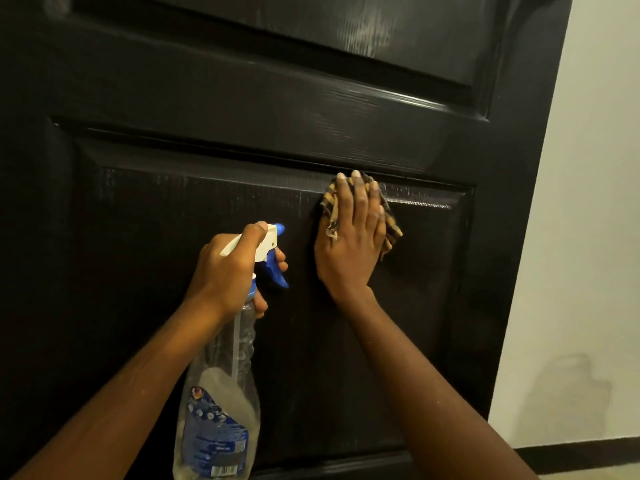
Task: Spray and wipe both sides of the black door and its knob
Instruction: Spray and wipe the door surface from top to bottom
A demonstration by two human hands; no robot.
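Two hands working the black door [242,98].
Right hand [349,244] pins the plaid cloth [329,206] under straight, together fingers [356,202] on the door's lower panel [156,271]; left hand [228,271] curls round the spray bottle [221,393] neck.

black door [207,98], yellow-and-black checked cloth [393,230], blue trigger [277,273]
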